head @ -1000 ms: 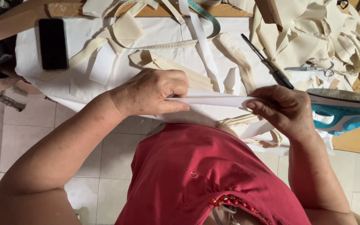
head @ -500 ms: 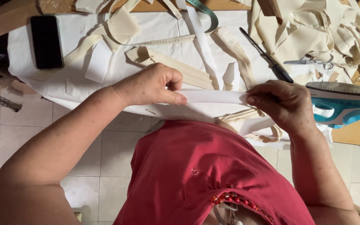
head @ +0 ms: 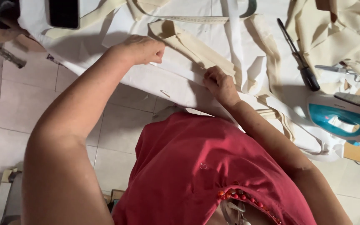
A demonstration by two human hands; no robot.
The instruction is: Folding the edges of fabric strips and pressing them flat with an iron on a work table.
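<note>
Hands, left [head: 140,49] and right [head: 218,83], pinch shut on flat white fabric strip [head: 179,71].

Dark phone screen [head: 64,12] — black rectangle, top left, on white cloth [head: 146,79]

Pale tiled floor [head: 34,104] lies beneath a white-covered table [head: 196,25], evenly lit.

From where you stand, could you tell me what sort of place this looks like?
Probably a small sewing or tailoring workspace. A cloth-covered table is strewn with cream fabric strips, with scissors and a teal iron to one side. Both the left hand and right hand press on a white strip.
</note>
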